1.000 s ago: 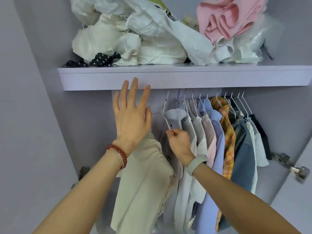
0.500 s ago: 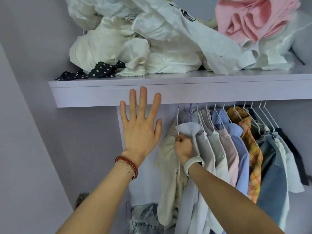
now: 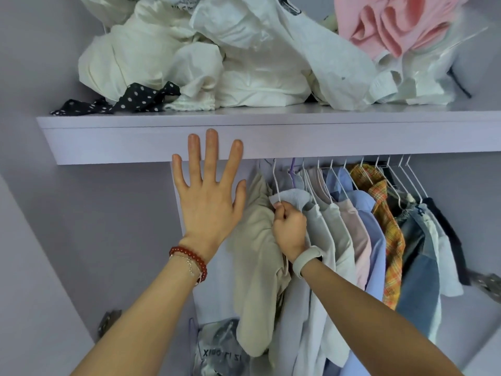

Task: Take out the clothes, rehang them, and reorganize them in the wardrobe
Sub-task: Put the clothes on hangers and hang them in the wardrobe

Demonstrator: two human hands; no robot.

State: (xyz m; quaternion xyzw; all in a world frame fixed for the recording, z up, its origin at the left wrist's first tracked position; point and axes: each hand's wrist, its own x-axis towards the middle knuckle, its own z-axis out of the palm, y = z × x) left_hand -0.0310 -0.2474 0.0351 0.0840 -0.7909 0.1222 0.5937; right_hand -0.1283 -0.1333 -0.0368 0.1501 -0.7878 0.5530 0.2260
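Observation:
A beige garment hangs at the left end of a row of clothes under the shelf. My right hand is closed on the thin white wire hanger beside it, at the collar of a pale grey shirt. Raised flat with fingers spread, my left hand holds nothing; its fingertips overlap the shelf's front edge. To the right hang white, pink, blue, orange plaid and denim garments on white hangers.
The lilac shelf carries a heap of crumpled white clothes, a black polka-dot piece and a pink garment. A clear plastic bag lies low in the wardrobe. Door hinges stick out at the right and lower left.
My right hand has lifted the hanger up toward the rail, and the beige garment now hangs in line with the row. The left hand rose to the shelf edge. The view moved closer.

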